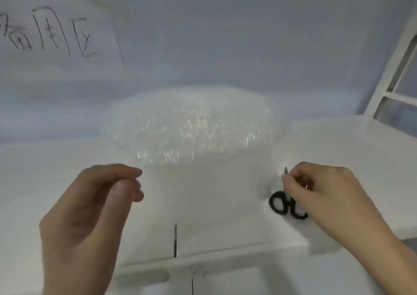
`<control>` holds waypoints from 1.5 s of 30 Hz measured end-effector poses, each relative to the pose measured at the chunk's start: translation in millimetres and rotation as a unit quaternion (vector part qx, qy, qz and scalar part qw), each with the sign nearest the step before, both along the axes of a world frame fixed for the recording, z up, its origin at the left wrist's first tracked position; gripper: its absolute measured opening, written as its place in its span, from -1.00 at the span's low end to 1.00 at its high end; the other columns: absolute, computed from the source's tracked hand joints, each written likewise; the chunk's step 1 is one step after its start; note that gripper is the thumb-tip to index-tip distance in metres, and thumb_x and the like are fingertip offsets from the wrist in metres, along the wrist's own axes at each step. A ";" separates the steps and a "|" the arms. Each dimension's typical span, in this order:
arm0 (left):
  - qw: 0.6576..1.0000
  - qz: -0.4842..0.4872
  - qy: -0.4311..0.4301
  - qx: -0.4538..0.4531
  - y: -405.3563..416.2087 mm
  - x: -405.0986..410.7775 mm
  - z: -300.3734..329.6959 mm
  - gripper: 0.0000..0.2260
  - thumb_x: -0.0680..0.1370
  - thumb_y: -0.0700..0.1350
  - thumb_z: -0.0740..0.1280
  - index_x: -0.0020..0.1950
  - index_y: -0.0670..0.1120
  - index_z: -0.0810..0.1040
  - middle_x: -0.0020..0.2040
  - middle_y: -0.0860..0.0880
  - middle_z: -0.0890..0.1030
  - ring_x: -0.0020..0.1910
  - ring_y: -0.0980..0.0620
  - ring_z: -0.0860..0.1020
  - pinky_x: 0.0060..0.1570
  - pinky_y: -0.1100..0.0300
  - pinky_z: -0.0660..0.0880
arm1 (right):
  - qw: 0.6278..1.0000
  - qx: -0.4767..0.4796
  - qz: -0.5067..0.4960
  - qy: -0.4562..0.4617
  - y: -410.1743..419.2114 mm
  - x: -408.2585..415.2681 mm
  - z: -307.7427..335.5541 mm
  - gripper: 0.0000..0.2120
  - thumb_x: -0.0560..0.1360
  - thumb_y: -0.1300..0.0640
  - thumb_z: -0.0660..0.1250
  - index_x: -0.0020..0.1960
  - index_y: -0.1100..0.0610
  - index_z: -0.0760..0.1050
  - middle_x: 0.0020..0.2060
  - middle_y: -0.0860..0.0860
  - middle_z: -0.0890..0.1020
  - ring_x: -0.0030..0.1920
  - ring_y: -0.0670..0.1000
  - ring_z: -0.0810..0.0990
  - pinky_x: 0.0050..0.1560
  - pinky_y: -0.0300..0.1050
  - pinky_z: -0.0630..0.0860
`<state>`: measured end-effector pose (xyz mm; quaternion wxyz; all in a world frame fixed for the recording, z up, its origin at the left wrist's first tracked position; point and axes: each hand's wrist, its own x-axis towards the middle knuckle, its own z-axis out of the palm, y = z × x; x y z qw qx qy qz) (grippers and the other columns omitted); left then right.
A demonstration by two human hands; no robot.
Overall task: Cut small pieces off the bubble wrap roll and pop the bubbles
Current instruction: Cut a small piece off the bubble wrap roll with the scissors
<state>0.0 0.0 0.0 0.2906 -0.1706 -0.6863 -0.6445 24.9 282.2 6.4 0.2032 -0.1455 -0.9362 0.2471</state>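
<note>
Head-camera view: a person's 2 bare hands work at a white table (pixel 338 141), with the bubble wrap roll (pixel 189 123) as landmark. Nearest the camera and left of the roll's front, the left hand (pixel 90 209) is raised, thumb and fingers pinched together; whether clear film sits between them cannot be told. Right of the roll's front, the right hand (pixel 325 191) is closed over the blades of black-handled scissors (pixel 286 204), whose loops lie on the table. Behind both hands the roll sits on the table, glinting. Beyond it, a sheet of paper (pixel 56 30) with handwriting hangs on the wall. Gripping blades rather than handles risks a nick, and overexposed wrap could be missed.
</note>
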 end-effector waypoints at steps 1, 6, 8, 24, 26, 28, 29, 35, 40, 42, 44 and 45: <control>1.000 0.001 0.020 0.005 3.5 4.2 -11.6 -0.88 0.41 0.06 0.27 -0.16 0.16 0.61 -0.30 0.01 0.62 -0.24 0.03 0.59 -0.13 0.26 0.51 | 0.999 0.041 -0.014 -0.032 -1.7 -0.7 -12.3 -0.74 0.49 -0.09 0.26 -0.32 -0.02 0.50 -0.43 -0.09 0.58 -0.37 -0.07 0.53 -0.34 -0.10 0.46; 0.998 0.044 -0.016 -0.037 12.1 10.7 -56.5 -0.86 0.38 0.15 0.34 -0.09 0.18 0.53 -0.17 -0.02 0.62 -0.18 0.02 0.60 -0.27 0.44 0.45 | 0.983 0.164 -0.076 -0.010 -14.1 3.0 -59.5 -0.73 0.48 -0.05 0.18 -0.26 0.14 0.37 -0.40 0.02 0.51 -0.39 0.05 0.44 -0.32 -0.09 0.38; 0.997 0.038 -0.043 -0.049 16.2 15.3 -71.4 -0.81 0.45 0.10 0.42 0.00 0.18 0.47 -0.04 0.06 0.61 -0.10 0.12 0.59 -0.25 0.48 0.42 | 0.988 0.140 -0.071 0.015 -12.2 12.9 -63.4 -0.75 0.47 -0.01 0.22 -0.23 0.18 0.40 -0.34 0.06 0.49 -0.37 0.10 0.42 -0.33 -0.06 0.36; 0.967 -0.020 -0.192 -0.164 -9.8 25.8 -66.1 -0.84 0.55 -0.08 0.39 0.07 -0.12 0.63 -0.06 -0.06 0.62 -0.13 0.06 0.54 -0.09 0.26 0.44 | 0.974 0.032 -0.026 -0.224 9.1 17.1 -16.8 -0.72 0.42 -0.01 0.41 -0.16 0.18 0.43 -0.21 0.11 0.55 -0.27 0.16 0.63 -0.16 -0.05 0.60; 0.969 -0.045 -0.193 -0.150 -12.2 26.2 -64.8 -0.87 0.55 -0.09 0.39 0.01 -0.13 0.66 -0.07 -0.07 0.63 -0.14 0.07 0.53 -0.08 0.25 0.45 | 0.966 -0.009 -0.028 -0.259 13.9 11.9 -12.6 -0.67 0.43 0.00 0.45 -0.06 0.23 0.44 -0.08 0.15 0.54 -0.25 0.18 0.63 -0.16 -0.01 0.62; 0.966 -0.059 -0.191 -0.163 -12.3 27.3 -63.5 -0.87 0.55 -0.10 0.40 -0.01 -0.14 0.67 -0.10 -0.04 0.66 -0.16 0.10 0.54 -0.09 0.27 0.46 | 0.962 -0.013 -0.038 -0.272 17.3 8.1 -9.2 -0.63 0.41 0.04 0.48 0.02 0.26 0.45 0.02 0.18 0.54 -0.30 0.18 0.64 -0.22 -0.02 0.62; 0.965 -0.064 -0.191 -0.169 -12.3 27.5 -63.0 -0.88 0.55 -0.11 0.40 -0.02 -0.14 0.68 -0.11 -0.03 0.68 -0.16 0.11 0.55 -0.07 0.26 0.48 | 0.961 -0.008 -0.042 -0.274 17.6 6.8 -7.9 -0.64 0.41 0.06 0.48 0.02 0.26 0.45 0.02 0.19 0.54 -0.33 0.18 0.65 -0.24 -0.03 0.62; 0.963 -0.096 -0.183 -0.173 -15.2 31.4 -61.4 -0.85 0.59 -0.09 0.32 -0.06 -0.09 0.66 -0.15 0.04 0.74 -0.36 0.32 0.52 -0.23 0.44 0.43 | 0.970 -0.034 0.005 -0.241 19.5 22.0 1.7 -0.72 0.46 0.03 0.41 -0.19 0.23 0.45 -0.31 0.10 0.60 -0.49 0.06 0.61 -0.37 -0.22 0.50; 0.961 -0.108 -0.187 -0.173 -17.8 33.4 -59.4 -0.84 0.61 -0.03 0.30 0.00 -0.07 0.62 -0.14 0.05 0.75 -0.32 0.25 0.54 -0.18 0.40 0.45 | 0.966 -0.215 0.049 -0.138 39.2 62.9 -16.0 -0.64 0.48 0.08 0.43 -0.37 0.25 0.43 -0.60 0.01 0.50 -0.51 -0.03 0.58 -0.45 -0.30 0.48; 0.956 -0.122 -0.189 -0.187 -18.2 34.9 -59.0 -0.87 0.59 0.00 0.33 0.04 -0.02 0.61 -0.13 0.06 0.75 -0.29 0.27 0.57 -0.20 0.41 0.44 | 0.958 -0.261 0.057 -0.102 47.0 79.9 -33.0 -0.66 0.49 0.10 0.42 -0.29 0.35 0.53 -0.45 0.11 0.62 -0.44 0.01 0.63 -0.43 -0.30 0.54; 0.954 -0.125 -0.186 -0.201 -18.7 34.2 -59.7 -0.90 0.58 -0.02 0.35 0.05 0.01 0.62 -0.12 0.06 0.74 -0.19 0.24 0.62 -0.14 0.36 0.43 | 0.931 -0.350 0.075 -0.069 50.6 93.5 -47.9 -0.74 0.52 0.15 0.37 -0.08 0.39 0.61 -0.18 0.19 0.72 -0.31 0.11 0.70 -0.35 -0.28 0.63; 0.954 -0.124 -0.183 -0.204 -18.9 33.6 -60.6 -0.91 0.57 -0.04 0.37 0.03 0.01 0.64 -0.12 0.04 0.74 -0.14 0.19 0.63 -0.11 0.34 0.43 | 0.912 -0.395 0.088 -0.062 48.3 100.6 -55.4 -0.77 0.54 0.18 0.34 -0.03 0.37 0.62 -0.10 0.19 0.72 -0.29 0.13 0.71 -0.32 -0.26 0.64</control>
